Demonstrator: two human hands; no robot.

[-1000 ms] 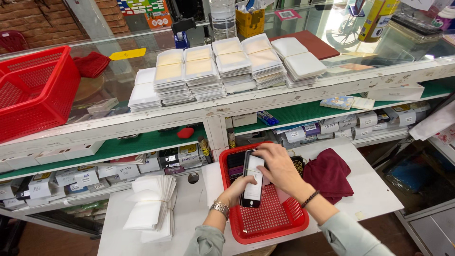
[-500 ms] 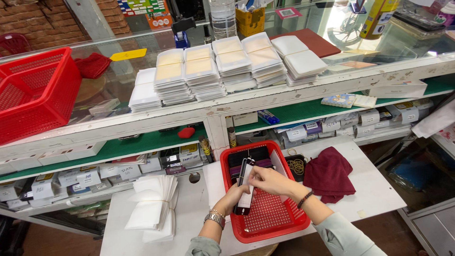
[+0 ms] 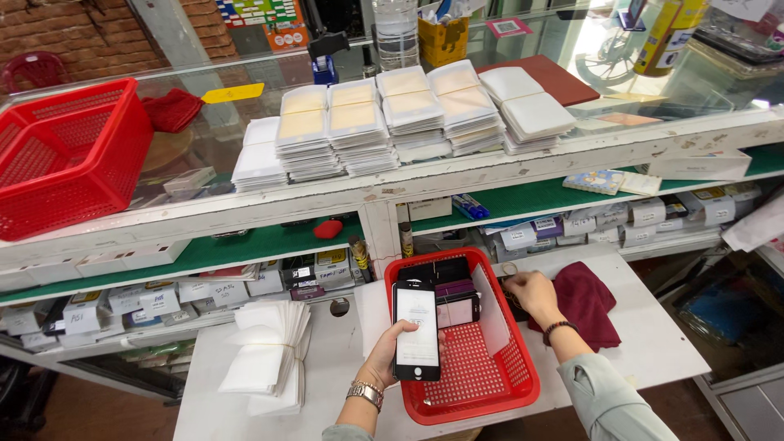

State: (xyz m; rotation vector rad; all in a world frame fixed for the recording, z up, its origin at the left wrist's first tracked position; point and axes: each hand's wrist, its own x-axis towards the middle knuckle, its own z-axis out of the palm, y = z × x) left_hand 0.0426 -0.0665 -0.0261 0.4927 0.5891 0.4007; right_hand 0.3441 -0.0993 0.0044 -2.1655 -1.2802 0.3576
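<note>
My left hand point(image 3: 389, 357) holds a black smartphone point(image 3: 416, 329) with a white screen, upright over the near left part of a small red basket point(image 3: 510, 384). More phones point(image 3: 452, 300) lie in the far half of the basket. My right hand point(image 3: 532, 295) has left the phone and rests at the basket's right rim, fingers curled on a small dark object there, next to a maroon cloth point(image 3: 586, 302). What that hand touches is unclear. A flat white sheet point(image 3: 492, 317) leans inside the basket on its right side.
A bundle of white sleeves point(image 3: 268, 357) lies on the white table point(image 3: 653, 343) at left. Stacks of white packets point(image 3: 384, 118) line the glass counter above. A large red basket point(image 3: 61, 159) sits at far left. Shelves hold labelled boxes point(image 3: 163, 294).
Both hands held the phone over the basket before. Now only the left hand keeps it, turned screen-up, while the right hand has moved right to the basket's rim by the cloth.
</note>
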